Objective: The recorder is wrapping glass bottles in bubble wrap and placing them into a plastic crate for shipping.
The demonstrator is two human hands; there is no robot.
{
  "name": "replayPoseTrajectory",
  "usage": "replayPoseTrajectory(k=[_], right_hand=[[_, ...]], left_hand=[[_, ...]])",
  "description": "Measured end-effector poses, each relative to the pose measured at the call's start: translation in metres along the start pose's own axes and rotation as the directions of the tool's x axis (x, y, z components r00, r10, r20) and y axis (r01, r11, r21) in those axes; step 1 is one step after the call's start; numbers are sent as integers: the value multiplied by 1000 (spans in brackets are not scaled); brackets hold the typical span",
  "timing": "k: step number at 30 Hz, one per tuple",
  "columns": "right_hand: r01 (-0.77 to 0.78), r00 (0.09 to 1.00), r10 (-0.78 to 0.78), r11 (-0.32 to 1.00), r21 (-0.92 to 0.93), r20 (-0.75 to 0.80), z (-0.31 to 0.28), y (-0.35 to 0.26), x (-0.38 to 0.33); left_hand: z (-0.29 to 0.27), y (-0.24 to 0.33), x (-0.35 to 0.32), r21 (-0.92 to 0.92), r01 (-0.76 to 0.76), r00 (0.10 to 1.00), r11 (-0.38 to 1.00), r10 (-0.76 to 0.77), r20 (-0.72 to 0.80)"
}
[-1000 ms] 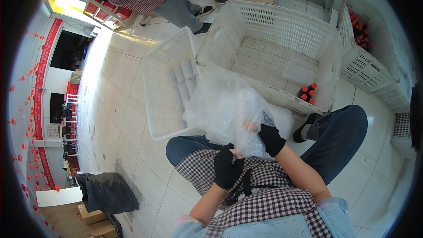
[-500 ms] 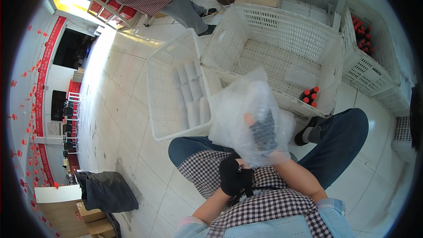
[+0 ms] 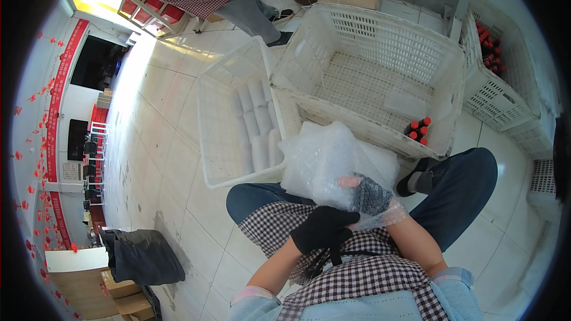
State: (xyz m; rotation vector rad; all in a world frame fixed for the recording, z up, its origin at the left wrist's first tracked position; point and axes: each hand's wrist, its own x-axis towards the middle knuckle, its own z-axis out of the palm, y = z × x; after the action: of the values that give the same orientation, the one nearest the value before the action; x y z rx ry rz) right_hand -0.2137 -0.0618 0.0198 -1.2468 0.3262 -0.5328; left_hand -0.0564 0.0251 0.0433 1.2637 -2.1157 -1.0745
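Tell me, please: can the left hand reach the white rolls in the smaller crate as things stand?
Probably yes. The left hand only grips the bubble wrap sheet, and the white rolls lie uncovered in the open smaller crate.

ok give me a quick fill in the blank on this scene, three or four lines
1. Both hands, the left hand and the right hand, wear dark ____.
2. They hold a sheet of clear ____ wrap.
3. The small bottles in the big white crate have ____ caps.
4. The narrow crate on its left holds white ____.

Missing words: gloves; bubble; red; rolls
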Motion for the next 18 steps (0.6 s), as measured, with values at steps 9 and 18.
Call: replayPoseTrajectory(k=[9, 18], right_hand=[[-124, 898, 422, 509, 852, -122, 23, -18, 32], [-149, 920, 228, 956, 252, -319, 25, -8, 42]], left_hand=[[9, 29, 11, 87, -25, 989, 996, 12, 150], [30, 31, 13, -40, 140, 981, 989, -133, 144]])
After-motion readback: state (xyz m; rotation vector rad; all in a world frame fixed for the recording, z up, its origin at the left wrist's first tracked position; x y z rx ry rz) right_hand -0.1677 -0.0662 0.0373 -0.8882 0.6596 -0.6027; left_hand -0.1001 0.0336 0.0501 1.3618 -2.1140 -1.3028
